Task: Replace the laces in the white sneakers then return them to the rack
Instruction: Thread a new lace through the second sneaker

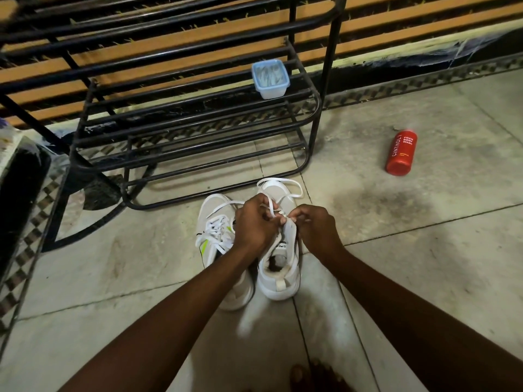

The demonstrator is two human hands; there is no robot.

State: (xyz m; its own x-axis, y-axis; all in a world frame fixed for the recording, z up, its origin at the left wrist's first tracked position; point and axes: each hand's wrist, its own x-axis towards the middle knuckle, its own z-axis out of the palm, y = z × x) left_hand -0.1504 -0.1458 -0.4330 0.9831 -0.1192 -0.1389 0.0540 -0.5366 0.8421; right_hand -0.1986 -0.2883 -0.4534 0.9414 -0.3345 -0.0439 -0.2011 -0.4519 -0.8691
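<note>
Rack (198,131): neither sneaker on it yet; both stand on the floor just in front of it, side by side, the laced sneaker (215,230) and the open sneaker (278,278) now being worked. Left hand (254,224) and right hand (317,230) each curl round the lace (278,180) above the open sneaker's tongue, apparently pinching it near the top eyelets (fingers hide the exact hold). Risk: an uneven pull drags one end back through an eyelet, or the slack loop lying toward the rack snags.
</note>
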